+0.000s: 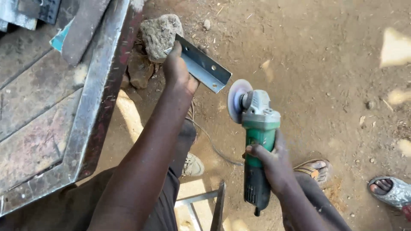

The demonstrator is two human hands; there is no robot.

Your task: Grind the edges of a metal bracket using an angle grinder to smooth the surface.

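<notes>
Grinder meets angle iron over bare dirt

The left hand (177,70) pinches one end of a short drilled angle iron (202,64), held in the air just off the table's (92,111) right edge, its free end close to the grinder's disc (236,100) but apart from it. The right hand (274,164) is wrapped tight round the green grinder (257,141). A rock (159,34) lies on the ground past the iron; another person's sandalled foot (391,191) shows at the right.
</notes>
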